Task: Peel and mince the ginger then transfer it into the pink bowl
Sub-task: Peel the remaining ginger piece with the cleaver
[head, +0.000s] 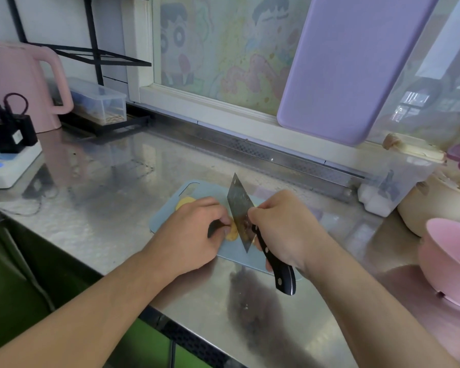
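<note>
Two hands work on the cutting board (168,211): our left hand (194,229) pinches the small, firm, slippery ginger (231,233) low, our right hand (284,224) grips the cleaver (241,211).

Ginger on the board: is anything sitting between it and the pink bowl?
Only the right hand and the cleaver it holds stand just right of the ginger. Past them, the blue board and steel counter run bare to the pink bowl at the right edge.
</note>
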Motion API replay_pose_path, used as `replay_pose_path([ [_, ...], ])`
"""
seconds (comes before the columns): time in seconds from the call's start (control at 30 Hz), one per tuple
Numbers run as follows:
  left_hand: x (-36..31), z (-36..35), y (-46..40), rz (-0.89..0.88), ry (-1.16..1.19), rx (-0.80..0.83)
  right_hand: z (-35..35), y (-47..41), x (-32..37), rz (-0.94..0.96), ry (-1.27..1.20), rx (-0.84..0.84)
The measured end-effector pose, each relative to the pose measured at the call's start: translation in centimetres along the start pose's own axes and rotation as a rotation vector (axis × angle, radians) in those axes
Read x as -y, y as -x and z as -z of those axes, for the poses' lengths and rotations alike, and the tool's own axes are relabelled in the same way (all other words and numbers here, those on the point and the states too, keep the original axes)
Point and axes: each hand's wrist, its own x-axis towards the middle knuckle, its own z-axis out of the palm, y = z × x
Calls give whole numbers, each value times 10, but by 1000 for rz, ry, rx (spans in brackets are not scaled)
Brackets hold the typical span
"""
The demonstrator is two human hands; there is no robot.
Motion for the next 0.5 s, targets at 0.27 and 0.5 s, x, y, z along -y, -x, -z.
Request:
replay_pose_path([
  [0.27,-1,0,0,5,38,2,-3,-5,-1,-50,-105,40],
  [0.5,0,0,-1,2,22,1,-5,5,-11,-23,-86,53],
])
